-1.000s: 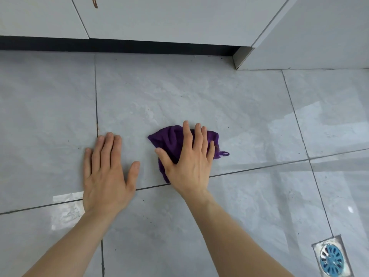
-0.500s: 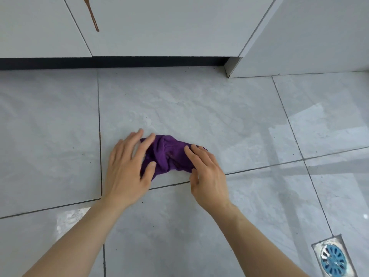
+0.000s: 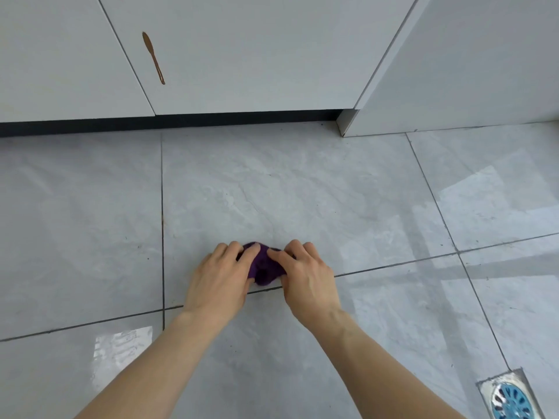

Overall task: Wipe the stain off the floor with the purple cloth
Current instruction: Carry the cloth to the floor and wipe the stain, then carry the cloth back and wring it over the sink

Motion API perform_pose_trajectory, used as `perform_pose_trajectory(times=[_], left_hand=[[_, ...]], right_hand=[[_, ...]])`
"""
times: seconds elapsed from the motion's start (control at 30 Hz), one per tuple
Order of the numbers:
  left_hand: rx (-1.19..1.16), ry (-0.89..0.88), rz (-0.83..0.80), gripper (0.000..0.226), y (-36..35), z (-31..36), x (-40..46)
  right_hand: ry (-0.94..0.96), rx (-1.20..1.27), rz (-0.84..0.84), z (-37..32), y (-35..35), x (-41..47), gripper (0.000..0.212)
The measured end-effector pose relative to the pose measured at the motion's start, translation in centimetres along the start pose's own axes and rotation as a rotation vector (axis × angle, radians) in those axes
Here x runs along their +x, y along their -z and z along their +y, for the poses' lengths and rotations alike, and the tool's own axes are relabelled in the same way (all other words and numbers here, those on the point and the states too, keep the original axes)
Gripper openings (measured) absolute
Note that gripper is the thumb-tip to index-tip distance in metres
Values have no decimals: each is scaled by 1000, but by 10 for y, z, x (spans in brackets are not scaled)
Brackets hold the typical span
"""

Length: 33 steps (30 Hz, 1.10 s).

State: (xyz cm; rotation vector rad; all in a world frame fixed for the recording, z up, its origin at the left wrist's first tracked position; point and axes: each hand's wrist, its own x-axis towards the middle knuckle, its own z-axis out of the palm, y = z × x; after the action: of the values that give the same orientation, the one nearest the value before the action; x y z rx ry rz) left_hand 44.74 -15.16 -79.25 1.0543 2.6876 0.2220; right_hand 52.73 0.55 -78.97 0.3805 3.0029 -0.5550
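Note:
The purple cloth (image 3: pixel 265 269) lies bunched into a small lump on the grey tiled floor (image 3: pixel 302 192), just beyond a dark grout line. My left hand (image 3: pixel 219 278) cups its left side and my right hand (image 3: pixel 305 275) cups its right side, fingers curled over the cloth from both sides. Most of the cloth is hidden by the fingers. No clear stain shows on the floor around the cloth, only small dark specks.
White cabinet doors (image 3: pixel 242 55) with a dark toe-kick stand at the back; a brown streak (image 3: pixel 153 57) runs down one door. A white panel (image 3: pixel 469 71) closes the back right. A floor drain with a blue grate (image 3: pixel 509 402) sits at the bottom right.
My left hand left the bare tile and came onto the cloth. Both hands have squeezed the spread cloth together into a small lump. The view has tilted up, showing more cabinet.

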Motion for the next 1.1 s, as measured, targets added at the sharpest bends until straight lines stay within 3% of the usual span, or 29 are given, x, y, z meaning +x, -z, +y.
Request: perform_pose_trajectory(times=[0.2,0.4,0.6,0.77,0.83,0.93,1.1], left_hand=[[-53,87,-145,41,8,15,-22],[-123,86,-300,45,23,21,-52],[-105,41,-305,45,54,28,-71],[-113,35,-271,40,111,37,-78],[-104,54,-275,40,192,48,-94],[-133,56,-250,40,214,54,-103],[-139,40,-212,39,350,88,-130]], right_hand=[[10,26,-63,-8,4,-17,42],[48,20,-208,-13,15,-43,45],[5,59,-225,-18,47,-67,49],[-10,60,-160,-37,100,-71,51],[-36,60,-177,-65,179,-78,51],[6,81,-143,-79,198,-85,51],[2,66,-126,-128,336,-104,50]])
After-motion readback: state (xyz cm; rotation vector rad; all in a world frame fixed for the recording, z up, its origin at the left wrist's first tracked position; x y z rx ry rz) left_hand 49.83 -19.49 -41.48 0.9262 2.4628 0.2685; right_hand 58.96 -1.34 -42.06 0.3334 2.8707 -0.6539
